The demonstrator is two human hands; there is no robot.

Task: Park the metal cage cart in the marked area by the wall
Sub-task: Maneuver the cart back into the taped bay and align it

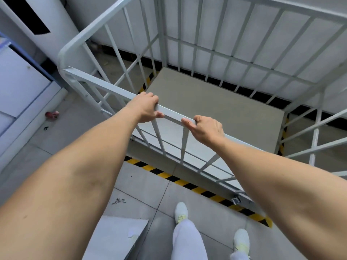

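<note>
A white metal cage cart (pixel 105 85) with barred sides and a grey floor panel stands in front of me, its far side close to the white wall (pixel 244 45). My left hand (pixel 146 107) and my right hand (pixel 206 129) both grip the cart's near top rail, a short way apart. Yellow-and-black striped floor tape (pixel 187 183) runs under the cart's near side, and more tape shows through the bars at the left and right. The cart's floor lies inside these tape lines.
A white column (pixel 47 34) stands at the left, with a white and blue cabinet (pixel 20 81) beside it. A small red object (pixel 52 115) lies on the tiled floor. A grey box (pixel 116 239) sits near my left leg. My feet in white shoes stand just behind the tape.
</note>
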